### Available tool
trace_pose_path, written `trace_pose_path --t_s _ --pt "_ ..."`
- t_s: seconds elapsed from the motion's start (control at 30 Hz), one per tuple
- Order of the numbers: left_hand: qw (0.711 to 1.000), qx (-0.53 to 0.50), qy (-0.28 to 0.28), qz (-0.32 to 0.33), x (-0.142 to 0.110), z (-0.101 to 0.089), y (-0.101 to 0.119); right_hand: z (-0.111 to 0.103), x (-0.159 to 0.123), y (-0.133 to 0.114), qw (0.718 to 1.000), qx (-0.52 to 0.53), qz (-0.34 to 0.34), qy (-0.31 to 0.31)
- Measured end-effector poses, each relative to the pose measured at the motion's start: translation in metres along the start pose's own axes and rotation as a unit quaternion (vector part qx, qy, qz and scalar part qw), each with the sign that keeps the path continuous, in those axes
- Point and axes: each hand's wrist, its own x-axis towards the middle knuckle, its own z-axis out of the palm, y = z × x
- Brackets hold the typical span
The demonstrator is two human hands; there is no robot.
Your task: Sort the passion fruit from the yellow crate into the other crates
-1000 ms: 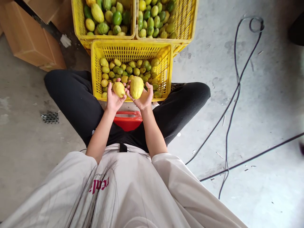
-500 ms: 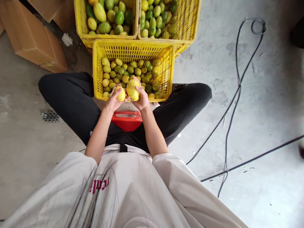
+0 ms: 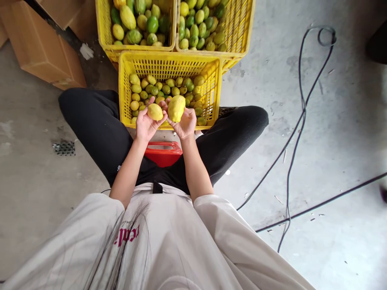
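My left hand [image 3: 146,124] cradles a smaller yellow lemon [image 3: 155,112] on its fingers, palm turned up. Beside it, my right hand [image 3: 185,123] holds a larger, bumpy yellow lemon [image 3: 176,108]. The two hands are close together, their fingertips near each other, over the front edge of a yellow plastic crate [image 3: 169,56]. Inside that crate lie many yellow and green lemons [image 3: 166,89], some hidden behind my hands.
Two more yellow crates, a left one [image 3: 105,45] and a right one [image 3: 243,28], hold green and yellow fruit behind. A red stool [image 3: 163,158] is between my legs. Cardboard boxes [image 3: 42,52] stand at left; a black cable [image 3: 298,139] crosses the floor at right.
Both hands have risen slightly toward the crate and opened a little around the lemons. The larger lemon has shifted up and right and been turned. My left knee has moved inward.
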Motion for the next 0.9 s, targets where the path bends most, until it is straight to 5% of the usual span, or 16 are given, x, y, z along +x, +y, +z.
trace_pose_path --t_s 0.53,0.9 --pt "0.996 -0.042 0.069 -0.033 0.012 0.008 -0.026 -0.017 0.013 0.008 0.999 -0.029 0.021 -0.01" --pt "0.999 -0.04 0.004 0.016 0.001 0.008 -0.01 -0.001 0.0 0.007 0.997 0.071 -0.018 0.003"
